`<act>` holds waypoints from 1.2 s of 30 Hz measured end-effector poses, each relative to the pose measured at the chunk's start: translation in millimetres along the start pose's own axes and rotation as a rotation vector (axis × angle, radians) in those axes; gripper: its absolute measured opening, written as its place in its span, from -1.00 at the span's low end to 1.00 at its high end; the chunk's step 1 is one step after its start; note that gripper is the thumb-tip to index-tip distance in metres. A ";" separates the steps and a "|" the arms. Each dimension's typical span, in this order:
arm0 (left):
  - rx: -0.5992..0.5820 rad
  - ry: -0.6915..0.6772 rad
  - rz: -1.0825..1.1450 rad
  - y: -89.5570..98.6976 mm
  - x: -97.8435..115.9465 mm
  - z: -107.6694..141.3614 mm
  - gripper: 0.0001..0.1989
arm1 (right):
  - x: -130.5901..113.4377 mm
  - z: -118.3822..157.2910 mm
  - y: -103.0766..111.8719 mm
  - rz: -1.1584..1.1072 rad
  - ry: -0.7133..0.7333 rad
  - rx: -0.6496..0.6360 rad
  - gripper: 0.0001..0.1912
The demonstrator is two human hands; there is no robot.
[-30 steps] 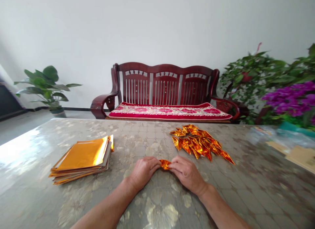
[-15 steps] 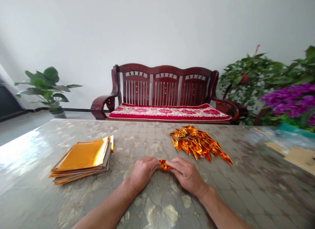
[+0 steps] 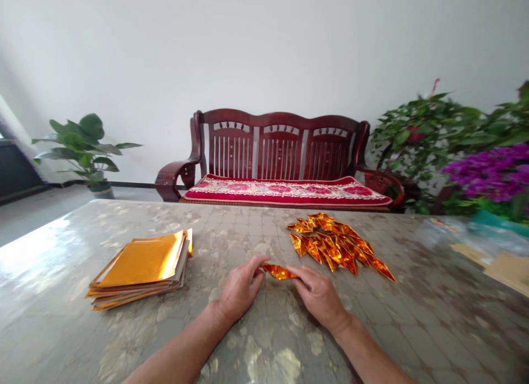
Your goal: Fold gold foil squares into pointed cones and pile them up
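Between my two hands is a folded gold foil paper ingot [image 3: 280, 272], boat-shaped with pointed ends, just above the table. My left hand [image 3: 243, 285] pinches its left tip between thumb and fingers. At its right end my right hand [image 3: 316, 291] grips the other tip, the fingers closed over it. Beyond my right hand lies a pile of similar folded gold paper ingots [image 3: 336, 245]. A stack of flat, square gold foil paper sheets [image 3: 142, 260] rests to the left of my left hand.
The table [image 3: 264, 340] has a patterned, glossy cover. Brown card pieces [image 3: 508, 271] and clear plastic bags [image 3: 446, 232] lie at its right side. Behind the table stands a dark red wooden bench [image 3: 279, 144]; a potted plant [image 3: 93, 152] is at left, purple flowers [image 3: 491, 172] at right.
The folded paper shows longer and more open between my hands than before. My left fingers have lifted slightly and shifted on its left tip. The view has moved a little.
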State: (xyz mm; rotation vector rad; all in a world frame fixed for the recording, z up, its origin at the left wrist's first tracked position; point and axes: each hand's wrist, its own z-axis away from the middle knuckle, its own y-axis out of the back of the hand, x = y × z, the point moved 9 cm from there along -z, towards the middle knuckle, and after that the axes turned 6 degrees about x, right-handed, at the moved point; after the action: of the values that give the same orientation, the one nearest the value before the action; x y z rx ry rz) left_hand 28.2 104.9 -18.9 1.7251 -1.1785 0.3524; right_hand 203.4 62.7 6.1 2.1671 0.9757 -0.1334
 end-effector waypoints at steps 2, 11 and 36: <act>0.029 0.042 0.089 -0.7 -7.0 -1.5 -0.55 | 1.2 -0.6 0.5 0.004 -0.030 0.006 -0.61; 0.029 0.090 0.168 -4.2 -18.7 -2.9 -0.63 | 10.6 3.1 -5.1 -0.032 -0.115 -0.007 -0.62; 0.081 0.025 0.066 9.4 7.9 -1.5 -0.84 | 9.3 1.0 -3.4 -0.009 -0.187 -0.004 -0.63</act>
State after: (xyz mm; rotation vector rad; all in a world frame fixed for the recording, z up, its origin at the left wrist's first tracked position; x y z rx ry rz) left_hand 24.7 101.4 -7.7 1.7489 -1.2199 0.4662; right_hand 207.8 69.2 -0.1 2.1037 0.8778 -0.3311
